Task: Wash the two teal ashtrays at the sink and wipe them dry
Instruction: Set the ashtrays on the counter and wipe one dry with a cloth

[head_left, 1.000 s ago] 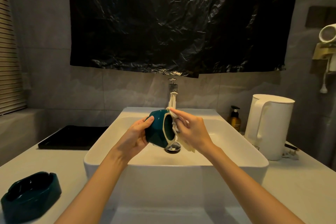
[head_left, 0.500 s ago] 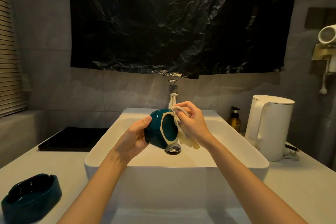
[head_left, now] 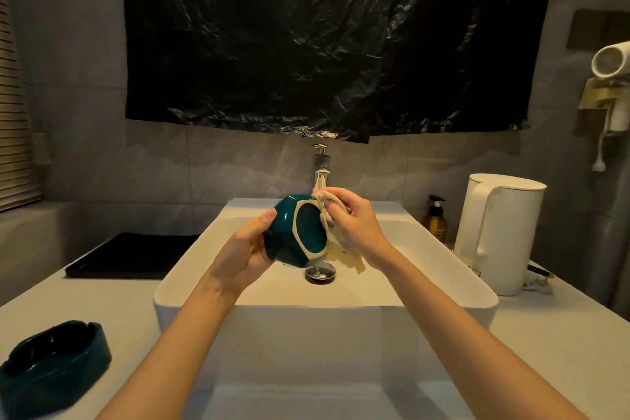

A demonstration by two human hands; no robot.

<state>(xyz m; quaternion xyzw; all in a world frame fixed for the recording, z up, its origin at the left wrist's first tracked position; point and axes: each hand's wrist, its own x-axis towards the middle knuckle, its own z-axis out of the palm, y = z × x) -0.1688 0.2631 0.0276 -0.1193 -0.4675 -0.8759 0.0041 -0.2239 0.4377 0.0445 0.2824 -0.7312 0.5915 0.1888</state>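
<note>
Over the white sink [head_left: 191, 269] my left hand [head_left: 247, 249] grips a teal ashtray [head_left: 300, 232] on its side, its pale-rimmed underside turned toward me. My right hand [head_left: 354, 225] pinches a cream cloth [head_left: 341, 249] and presses it against the ashtray's upper right edge; the cloth's tail hangs below my wrist. The second teal ashtray [head_left: 54, 365] sits upright on the counter at the front left, apart from both hands.
A chrome tap [head_left: 320, 167] rises behind the basin and a drain plug [head_left: 319, 273] sits in its floor. A black tray [head_left: 133, 254] lies at the left. An amber pump bottle [head_left: 436, 220] and white kettle [head_left: 501, 232] stand at the right.
My right hand has slid the cloth up from the ashtray's right side to its upper right edge. The ashtray has turned, so more of its underside faces me.
</note>
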